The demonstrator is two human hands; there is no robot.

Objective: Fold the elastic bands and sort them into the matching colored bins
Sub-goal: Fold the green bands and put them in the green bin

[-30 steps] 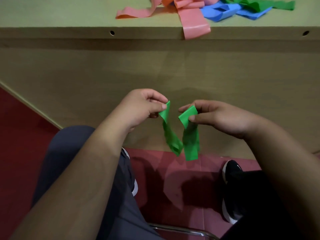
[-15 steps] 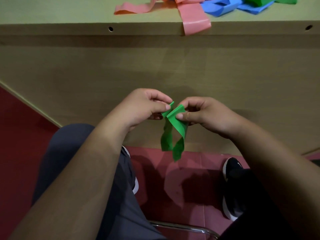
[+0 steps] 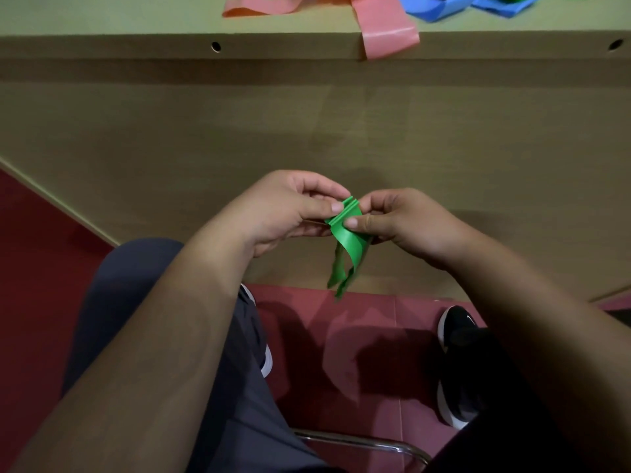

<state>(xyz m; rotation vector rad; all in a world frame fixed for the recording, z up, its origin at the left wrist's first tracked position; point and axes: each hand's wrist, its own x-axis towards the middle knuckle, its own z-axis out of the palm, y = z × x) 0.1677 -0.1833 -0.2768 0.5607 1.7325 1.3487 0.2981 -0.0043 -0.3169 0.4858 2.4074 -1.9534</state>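
Ahead: desk panel [image 3: 307,138], flat wall, blocks any forward reach.
Above: desk edge [image 3: 136,46] juts out; pink band [image 3: 389,35] droops over it.
Below: open gap between legs [image 3: 143,302], down to red floor [image 3: 341,319].

Both forearms are extending forward from the lower corners, angling toward centre. The left hand [image 3: 283,209] and right hand [image 3: 406,223] are sitting almost fingertip to fingertip, fingers [image 3: 336,207] curled, each thumb and forefinger pinching the green band [image 3: 349,242] at its top.

One head-worn view | we face forward and steeply down | left hand [image 3: 273,213] and right hand [image 3: 409,227] near, centre frame | desk [image 3: 136,15] along top
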